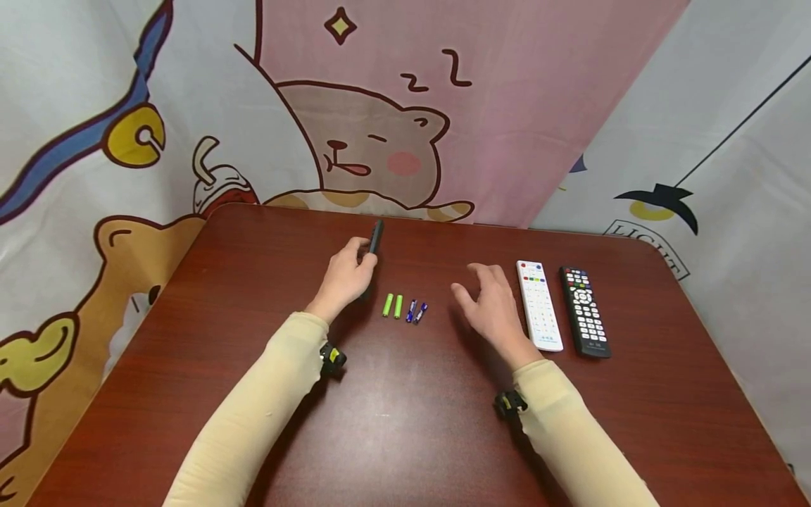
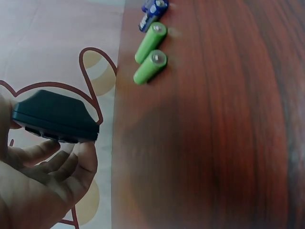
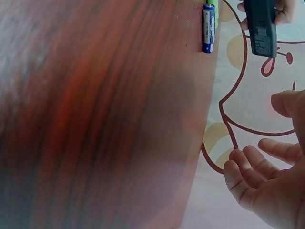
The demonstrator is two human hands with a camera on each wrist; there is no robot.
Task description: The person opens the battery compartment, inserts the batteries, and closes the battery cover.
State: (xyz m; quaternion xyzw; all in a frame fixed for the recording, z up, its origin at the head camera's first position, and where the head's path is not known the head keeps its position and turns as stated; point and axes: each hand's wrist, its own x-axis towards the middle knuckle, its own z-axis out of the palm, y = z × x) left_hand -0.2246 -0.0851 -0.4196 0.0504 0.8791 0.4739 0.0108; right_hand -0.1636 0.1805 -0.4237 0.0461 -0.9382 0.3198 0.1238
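Observation:
My left hand (image 1: 345, 274) grips a dark remote control (image 1: 376, 236) on its edge, above the table's left-centre. In the left wrist view the thumb and curled fingers hold the remote (image 2: 55, 114), its end toward the camera; in the right wrist view its back (image 3: 263, 31) shows small print. Two green batteries (image 1: 388, 305) lie just right of the left hand, and two blue batteries (image 1: 412, 310) beside them. Nothing is in my right hand (image 1: 491, 306), which hovers between the blue batteries and a white remote control (image 1: 541, 310), its fingers loosely bent and thumb apart.
To the right of the white remote lies a black remote control (image 1: 586, 313) with white buttons, face up. The brown wooden table (image 1: 393, 422) meets a curtain (image 1: 538, 105) printed with cartoon animals along its far edge.

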